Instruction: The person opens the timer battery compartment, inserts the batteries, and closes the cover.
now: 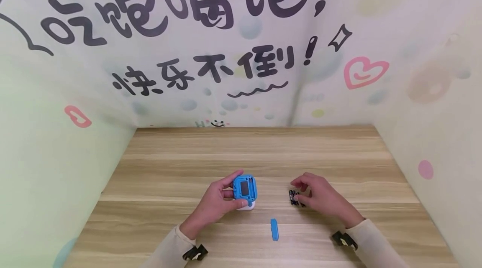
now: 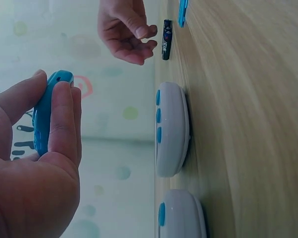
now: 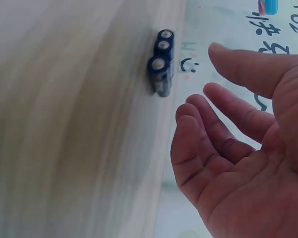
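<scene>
My left hand (image 1: 216, 203) grips a small blue plastic device (image 1: 244, 188), thumb on the near side and fingers on the far side. Its upturned face has recessed slots, and white shows at its near end. In the left wrist view the blue device (image 2: 52, 111) is held up above the table. My right hand (image 1: 320, 197) hovers by a row of dark cylindrical batteries (image 1: 294, 197). Seen from the right wrist, its fingers are loosely bent and apart from the batteries (image 3: 160, 62), with nothing between them.
A narrow blue plastic piece (image 1: 274, 229) lies on the wooden table (image 1: 169, 151) between the hands, toward the near side. Two white rounded objects with blue buttons, one (image 2: 173, 129) beyond the other (image 2: 181, 215), stand on the table in the left wrist view. Printed walls enclose the table.
</scene>
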A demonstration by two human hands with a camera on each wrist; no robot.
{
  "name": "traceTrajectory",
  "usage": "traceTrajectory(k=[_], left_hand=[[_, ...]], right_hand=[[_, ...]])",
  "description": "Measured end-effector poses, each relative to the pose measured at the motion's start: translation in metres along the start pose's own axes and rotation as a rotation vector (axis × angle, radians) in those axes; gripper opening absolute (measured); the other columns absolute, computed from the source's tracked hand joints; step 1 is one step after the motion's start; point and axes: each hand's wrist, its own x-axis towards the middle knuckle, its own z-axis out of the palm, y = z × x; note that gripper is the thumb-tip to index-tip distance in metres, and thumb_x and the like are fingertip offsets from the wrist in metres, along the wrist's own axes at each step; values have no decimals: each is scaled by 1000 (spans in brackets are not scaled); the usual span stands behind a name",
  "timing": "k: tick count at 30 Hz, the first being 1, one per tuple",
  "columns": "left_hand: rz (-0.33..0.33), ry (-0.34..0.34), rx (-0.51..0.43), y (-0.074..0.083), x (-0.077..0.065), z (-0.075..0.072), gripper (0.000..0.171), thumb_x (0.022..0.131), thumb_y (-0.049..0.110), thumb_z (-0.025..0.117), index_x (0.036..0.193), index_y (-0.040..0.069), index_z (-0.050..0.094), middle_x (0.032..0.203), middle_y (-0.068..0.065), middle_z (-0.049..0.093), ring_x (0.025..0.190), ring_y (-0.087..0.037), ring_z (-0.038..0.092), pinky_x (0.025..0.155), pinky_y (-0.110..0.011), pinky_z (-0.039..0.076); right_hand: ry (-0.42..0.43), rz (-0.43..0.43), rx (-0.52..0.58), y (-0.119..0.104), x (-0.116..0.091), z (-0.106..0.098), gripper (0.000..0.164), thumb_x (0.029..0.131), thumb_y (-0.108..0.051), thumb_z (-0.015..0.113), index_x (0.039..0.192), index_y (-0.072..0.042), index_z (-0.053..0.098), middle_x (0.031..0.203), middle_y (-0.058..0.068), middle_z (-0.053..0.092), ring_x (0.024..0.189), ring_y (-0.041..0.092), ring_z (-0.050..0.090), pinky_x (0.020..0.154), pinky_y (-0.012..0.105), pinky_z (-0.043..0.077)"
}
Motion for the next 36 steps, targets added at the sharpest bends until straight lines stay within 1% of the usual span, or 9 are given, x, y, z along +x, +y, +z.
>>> traceTrajectory(k=[6, 10, 12, 16, 19, 24, 30, 36], left_hand=[[-14, 10, 1, 0, -1, -2, 84, 89, 23, 88, 161, 23, 46, 145, -21, 60, 109, -27, 75, 89, -32, 66], [-9, 9, -6, -1, -1, -2, 84, 89, 23, 88, 161, 23, 46, 147, -20, 60, 109, -27, 75, 88, -32, 66], [-5, 5, -26, -1, -1, -2, 84, 89, 20, 88, 161, 22, 46, 147, -20, 60, 109, -28, 75, 88, -33, 66], [9, -1, -49, 0, -1, -2, 83, 89, 18, 88, 161, 21, 46, 144, -22, 61, 110, -30, 76, 86, -35, 67], [10, -1, -50, 0, -1, -2, 83, 88, 17, 88, 161, 21, 47, 143, -22, 62, 109, -30, 76, 86, -34, 67], [-1, 4, -22, -1, -2, -1, 84, 88, 21, 88, 161, 22, 46, 145, -20, 61, 109, -28, 75, 88, -33, 66], [-6, 11, 0, -2, -4, -3, 83, 89, 23, 88, 161, 23, 47, 144, -20, 62, 109, -27, 75, 89, -32, 66], [-9, 12, -4, -2, -4, -3, 82, 89, 23, 88, 160, 23, 47, 144, -19, 61, 110, -27, 75, 90, -32, 66]], right_hand=[[-27, 14, -42, 8, -6, -2, 31, 91, -19, 85, 118, -8, 74, 102, -5, 69, 89, 6, 61, 75, 23, 57], [-51, 32, -72, 10, -10, -2, 39, 87, -24, 88, 120, -10, 74, 96, -9, 65, 86, 6, 56, 73, 22, 53], [-66, 36, -82, 10, -12, -2, 42, 85, -27, 90, 121, -11, 74, 95, -9, 62, 85, 6, 54, 72, 22, 51], [-96, 41, -89, 10, -13, -3, 47, 83, -29, 92, 123, -12, 72, 97, -9, 61, 87, 6, 52, 74, 22, 51], [-115, 35, -80, 9, -12, -4, 47, 83, -27, 92, 123, -12, 72, 98, -8, 60, 88, 6, 52, 74, 23, 51], [-130, 41, -88, 8, -11, -5, 42, 83, -22, 92, 119, -11, 72, 94, -7, 58, 86, 8, 51, 72, 23, 49], [-141, 99, -100, 7, -10, -4, 40, 82, -22, 92, 115, -12, 72, 92, -7, 59, 83, 8, 51, 70, 23, 48], [-128, 150, -50, 5, -8, -6, 39, 86, -13, 88, 119, -11, 68, 91, -8, 65, 81, 7, 58, 69, 23, 54]])
